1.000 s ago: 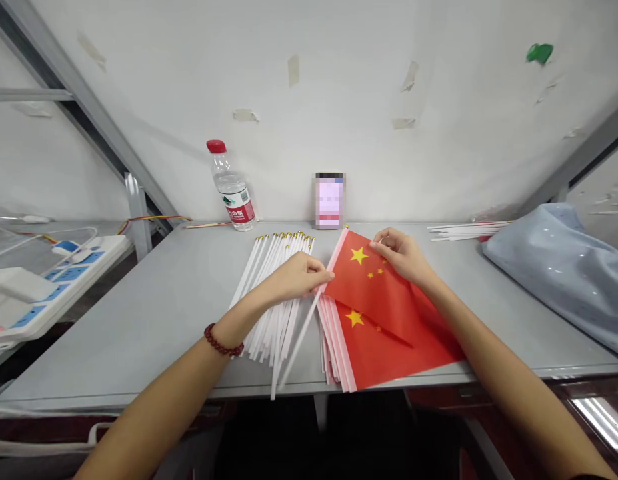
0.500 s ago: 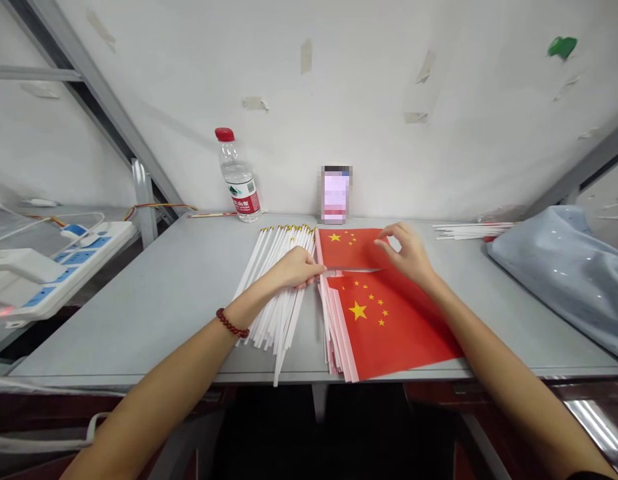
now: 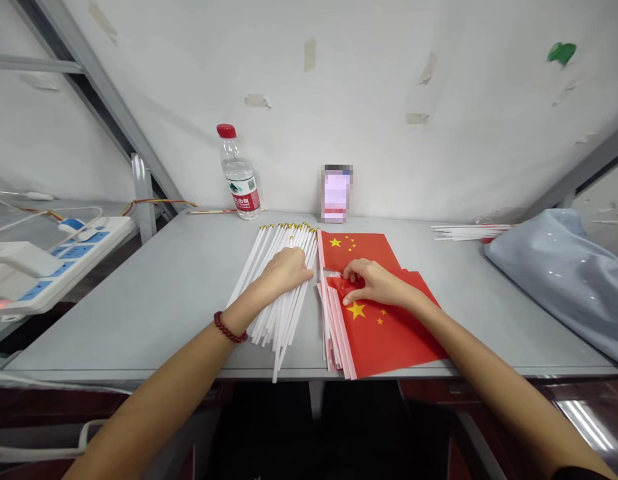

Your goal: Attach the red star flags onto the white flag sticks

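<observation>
My left hand [image 3: 287, 268] lies on the bundle of white sticks [image 3: 271, 320] with gold tips, its fingers curled and mostly hidden underneath. Whether a stick is in them I cannot tell. My right hand [image 3: 371, 281] rests over the upper left part of a stack of red flags [image 3: 393, 343] with yellow stars, thumb and fingertips apart in a curve. White sleeve edges of the stacked flags fan out at their left. Behind the stack, another red flag [image 3: 366, 248] lies flat, its pale sleeve beside the stick tips.
A water bottle [image 3: 243, 183] with a red cap and a phone [image 3: 335, 193] stand against the wall. At the right are more white sticks [image 3: 469, 232] and a light blue bag [image 3: 553, 273]. A power strip [image 3: 73, 260] with plugs and cables sits at the left.
My left hand has left the rear flag's sleeve and moved left onto the sticks. My right hand has come down and left from the rear flag to the front stack.
</observation>
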Motion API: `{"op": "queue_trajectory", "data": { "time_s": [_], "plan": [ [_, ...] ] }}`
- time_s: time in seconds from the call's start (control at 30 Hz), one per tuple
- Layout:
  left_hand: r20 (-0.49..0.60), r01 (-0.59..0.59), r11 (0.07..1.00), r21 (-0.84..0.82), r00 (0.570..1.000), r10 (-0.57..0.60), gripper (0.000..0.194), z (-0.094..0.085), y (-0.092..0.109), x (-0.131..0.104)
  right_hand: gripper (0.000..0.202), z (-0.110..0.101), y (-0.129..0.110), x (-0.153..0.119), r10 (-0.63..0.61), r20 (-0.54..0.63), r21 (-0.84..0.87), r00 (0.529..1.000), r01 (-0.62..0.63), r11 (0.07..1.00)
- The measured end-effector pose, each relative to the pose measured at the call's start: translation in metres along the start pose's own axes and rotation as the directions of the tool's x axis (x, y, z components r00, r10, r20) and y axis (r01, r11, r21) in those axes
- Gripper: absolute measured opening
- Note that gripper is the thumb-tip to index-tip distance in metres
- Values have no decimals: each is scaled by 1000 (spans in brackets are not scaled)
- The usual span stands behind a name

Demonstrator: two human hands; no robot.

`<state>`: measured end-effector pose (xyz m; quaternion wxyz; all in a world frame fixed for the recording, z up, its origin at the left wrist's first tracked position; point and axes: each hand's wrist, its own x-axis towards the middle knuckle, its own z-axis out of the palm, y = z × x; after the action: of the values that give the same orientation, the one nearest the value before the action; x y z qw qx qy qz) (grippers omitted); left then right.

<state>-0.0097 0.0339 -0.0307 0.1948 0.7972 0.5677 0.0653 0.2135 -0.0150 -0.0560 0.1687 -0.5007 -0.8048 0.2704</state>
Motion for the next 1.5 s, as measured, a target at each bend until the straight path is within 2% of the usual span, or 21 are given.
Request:
{"op": "queue_trajectory", "data": {
  "time_s": [0.13, 0.33, 0.53, 0.67, 0.83, 0.9, 0.93, 1.03, 1.13, 1.2, 1.27, 1.33, 1.5],
  "plan": [
    [-32, -43, 980, 193, 998, 50, 15, 7, 4, -3, 39, 1, -1, 0, -7, -14, -1, 1000, 7, 1000],
    [-46, -42, 968, 247, 997, 55, 25, 11, 9, -8, 42, 1, -6, -1, -45, -84, 10, 995, 46, 999],
    [-32, -15, 960, 280, 999, 25, 23, 13, 13, -7, 24, -1, -7, 2, -15, 55, -21, 998, 17, 1000],
    [-90, 2, 985, 172, 996, 14, 21, 10, 14, -5, 22, 1, -9, 0, -9, 66, -42, 998, 12, 999],
    [-223, 45, 989, -140, 972, -76, 29, -10, 6, -5, 55, 1, -12, -3, 24, 47, -104, 999, -19, 994],
    [-273, 16, 937, -350, 955, -119, 26, -16, 4, -6, 50, 1, -13, -3, 28, 75, -124, 997, -19, 992],
    [-273, -6, 878, -478, 951, -142, 24, -19, 3, -6, 46, 1, -13, -2, 20, 95, -130, 995, -8, 992],
    [-189, -60, 581, -811, 969, -163, 20, -20, 4, -6, 42, 2, -15, -2, -25, 132, -117, 991, 41, 992],
    [-118, -83, 306, -948, 988, -100, 11, -17, 7, -6, 31, 4, -18, -3, -50, 110, -37, 993, 54, 998],
    [-89, -76, 192, -978, 994, -57, 9, -14, 7, -5, 18, 5, -19, -5, -89, 87, 39, 992, 86, 996],
    [-76, -70, 148, -987, 996, -38, 10, -12, 6, -3, 9, 5, -19, -6, -145, 58, 97, 988, 139, 986],
    [-82, -74, 160, -984, 996, -41, 9, -10, 6, -3, 9, 6, -19, -7, -177, 24, 123, 984, 173, 977],
    [-140, -90, 317, -944, 980, -139, 18, -10, 12, -6, 24, 7, -16, -7, -236, -25, 60, 972, 237, 970]
  ]
}}
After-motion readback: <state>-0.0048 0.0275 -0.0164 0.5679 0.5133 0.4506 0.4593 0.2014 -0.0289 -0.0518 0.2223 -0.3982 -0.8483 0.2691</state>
